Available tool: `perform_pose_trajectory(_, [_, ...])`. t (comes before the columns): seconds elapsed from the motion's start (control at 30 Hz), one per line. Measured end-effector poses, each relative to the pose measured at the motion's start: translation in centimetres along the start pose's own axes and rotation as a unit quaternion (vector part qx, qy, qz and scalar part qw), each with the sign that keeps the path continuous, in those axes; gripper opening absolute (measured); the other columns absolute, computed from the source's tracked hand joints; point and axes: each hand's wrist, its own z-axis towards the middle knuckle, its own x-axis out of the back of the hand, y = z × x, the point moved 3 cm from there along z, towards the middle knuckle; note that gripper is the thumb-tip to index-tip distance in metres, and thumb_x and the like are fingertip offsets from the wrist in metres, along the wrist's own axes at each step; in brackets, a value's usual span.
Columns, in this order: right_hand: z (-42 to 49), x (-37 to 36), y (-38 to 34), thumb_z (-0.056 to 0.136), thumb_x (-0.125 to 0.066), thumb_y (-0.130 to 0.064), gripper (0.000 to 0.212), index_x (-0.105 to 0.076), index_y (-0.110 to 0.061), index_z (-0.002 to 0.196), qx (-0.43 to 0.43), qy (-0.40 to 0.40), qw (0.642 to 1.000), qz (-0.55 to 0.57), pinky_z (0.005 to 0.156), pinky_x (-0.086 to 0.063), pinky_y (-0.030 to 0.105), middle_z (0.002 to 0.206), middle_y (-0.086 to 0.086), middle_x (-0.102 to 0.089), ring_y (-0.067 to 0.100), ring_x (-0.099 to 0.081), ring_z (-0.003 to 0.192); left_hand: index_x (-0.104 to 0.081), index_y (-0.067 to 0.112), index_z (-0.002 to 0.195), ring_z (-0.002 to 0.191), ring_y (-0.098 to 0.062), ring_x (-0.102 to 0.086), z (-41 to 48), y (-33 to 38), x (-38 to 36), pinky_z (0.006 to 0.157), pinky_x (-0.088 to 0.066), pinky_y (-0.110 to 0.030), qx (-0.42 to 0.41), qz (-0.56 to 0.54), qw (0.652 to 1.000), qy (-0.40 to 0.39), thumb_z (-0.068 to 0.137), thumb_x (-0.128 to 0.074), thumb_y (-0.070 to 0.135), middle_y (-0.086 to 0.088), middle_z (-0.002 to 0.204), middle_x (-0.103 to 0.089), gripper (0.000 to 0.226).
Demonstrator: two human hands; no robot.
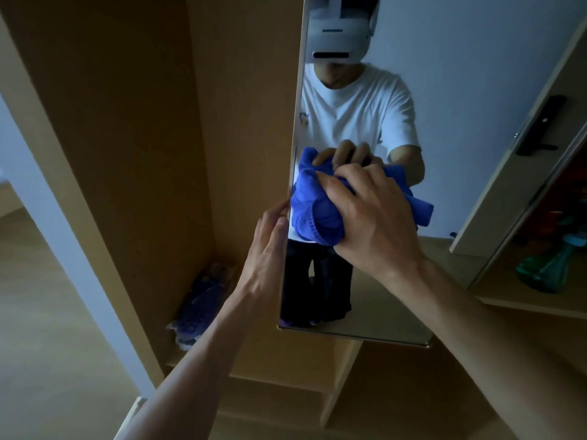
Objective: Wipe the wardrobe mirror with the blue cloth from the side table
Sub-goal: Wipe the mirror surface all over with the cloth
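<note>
Against the mirror, the right hand clutches the blue cloth; the left hand, open, grips its edge.

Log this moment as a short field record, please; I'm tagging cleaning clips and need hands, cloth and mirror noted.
right hand: presses the bunched blue cloth against the glass
left hand: fingers at the mirror's left edge, as if steadying it
mirror: tall panel on a wooden wardrobe door
cloth position: near the left edge, about mid-height
wardrobe floor: a bluish bundle, blurred
</note>
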Motion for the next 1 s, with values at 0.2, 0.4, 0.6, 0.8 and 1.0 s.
perform_pose_trajectory(0.2, [0.3, -0.8, 0.4, 0.078, -0.055, -0.023, 0.047, -0.056, -0.014, 0.125, 0.046, 0.001, 0.997, -0.07, 0.086, -0.045, 0.046, 0.111, 0.009, -0.056, 0.031, -0.052, 0.097, -0.043, 0.06, 0.141, 0.142, -0.006, -0.041, 0.4, -2.3, -0.8, 0.118, -0.033, -0.054, -0.059, -0.012, 0.998, 0.023, 0.096, -0.036, 0.065, 0.023, 0.149, -0.046, 0.046])
perform_pose_trajectory(0.4, [0.2, -1.4, 0.5, 0.08, -0.071, -0.027, 0.038, -0.061, -0.012, 0.114, 0.077, 0.055, 0.992, -0.083, 0.063, -0.043, 0.037, 0.107, 0.009, -0.059, 0.033, -0.055, 0.093, -0.045, 0.041, 0.148, 0.135, -0.024, -0.052, 1.3, -3.6, -1.0, 0.114, -0.041, -0.056, -0.131, -0.004, 0.991, 0.031, 0.094, -0.03, 0.069, -0.003, 0.145, -0.054, 0.062])
perform_pose_trajectory(0.6, [0.0, -2.4, 0.6, 0.081, -0.068, -0.017, 0.032, -0.058, -0.017, 0.11, 0.084, 0.092, 0.985, -0.117, 0.063, -0.032, 0.035, 0.112, 0.002, -0.055, 0.028, -0.051, 0.099, -0.04, 0.04, 0.152, 0.137, -0.025, -0.051, 1.9, -4.8, -1.1, 0.114, -0.041, -0.055, -0.181, 0.004, 0.983, 0.022, 0.092, -0.025, 0.07, -0.004, 0.15, -0.052, 0.068])
perform_pose_trajectory(0.8, [-0.1, -2.4, 0.4, 0.086, -0.072, -0.025, 0.029, -0.059, -0.021, 0.111, 0.104, 0.086, 0.985, -0.104, 0.066, -0.034, 0.037, 0.112, 0.002, -0.054, 0.027, -0.051, 0.104, -0.046, 0.047, 0.146, 0.125, -0.02, -0.06, 2.2, -5.4, -0.8, 0.108, -0.048, -0.049, -0.215, -0.003, 0.976, 0.016, 0.101, -0.026, 0.066, -0.001, 0.139, -0.061, 0.052])
perform_pose_trajectory(1.0, [-0.5, -2.4, 0.2, 0.086, -0.071, -0.027, 0.029, -0.058, -0.022, 0.112, 0.101, 0.076, 0.987, -0.102, 0.069, -0.038, 0.038, 0.112, 0.001, -0.054, 0.027, -0.05, 0.105, -0.062, 0.058, 0.099, 0.097, -0.023, -0.066, 2.3, -4.8, -0.4, 0.098, -0.054, -0.054, -0.22, -0.008, 0.975, 0.014, 0.102, -0.027, 0.064, 0.011, 0.092, -0.068, 0.036])
